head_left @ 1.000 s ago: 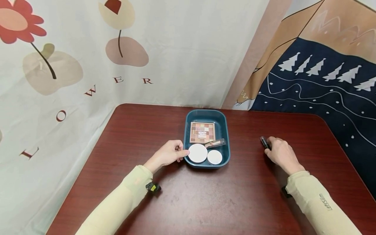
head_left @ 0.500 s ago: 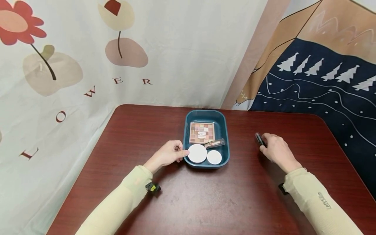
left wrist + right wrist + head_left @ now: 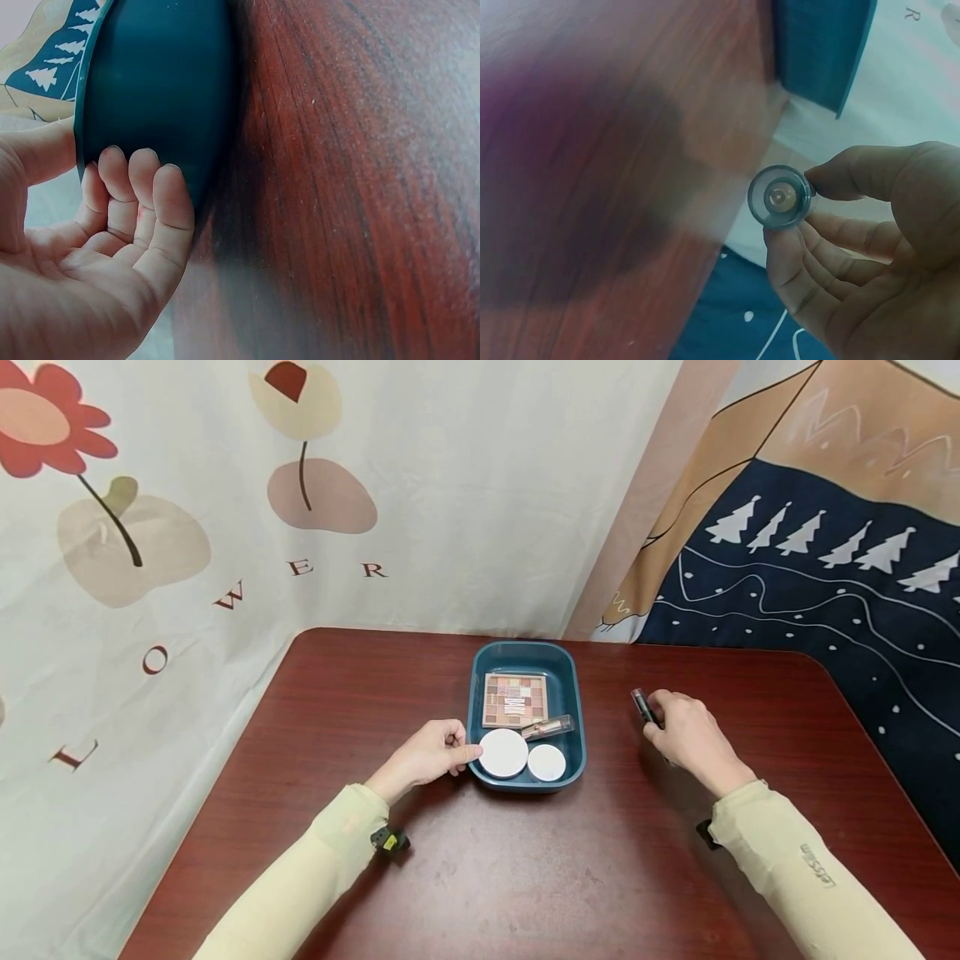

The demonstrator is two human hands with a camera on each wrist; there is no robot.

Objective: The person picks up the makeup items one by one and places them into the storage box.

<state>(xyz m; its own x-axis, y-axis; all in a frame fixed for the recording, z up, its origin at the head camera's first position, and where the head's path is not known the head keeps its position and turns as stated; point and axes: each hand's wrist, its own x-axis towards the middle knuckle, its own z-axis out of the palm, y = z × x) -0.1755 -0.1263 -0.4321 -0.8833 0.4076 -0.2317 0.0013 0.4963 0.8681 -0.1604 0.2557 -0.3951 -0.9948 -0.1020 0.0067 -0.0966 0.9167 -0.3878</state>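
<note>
At its near left corner, a dark blue tray (image 3: 579, 710) is pinched by my left hand (image 3: 426, 753), thumb over the rim and curled fingers (image 3: 171, 196) against the outer wall. Inside lie an eyeshadow palette (image 3: 514, 700), a clear-capped tube (image 3: 547, 727), a larger round white container (image 3: 503, 753) and a smaller one (image 3: 547, 763). To the right of the tray, my right hand (image 3: 692, 737) holds a slim dark cosmetic tube (image 3: 643, 706) between thumb and fingers. In the right wrist view, the held tube's round clear end (image 3: 780, 196) faces the camera.
The tray stands on a reddish-brown wooden table (image 3: 555, 868), near its back edge. Behind hang a pale curtain (image 3: 465, 510) with flower prints and a navy cloth (image 3: 795, 585) with white trees.
My right hand has moved left and slightly toward the back with the cosmetic tube, closer to the tray. My left hand and the tray have stayed in place.
</note>
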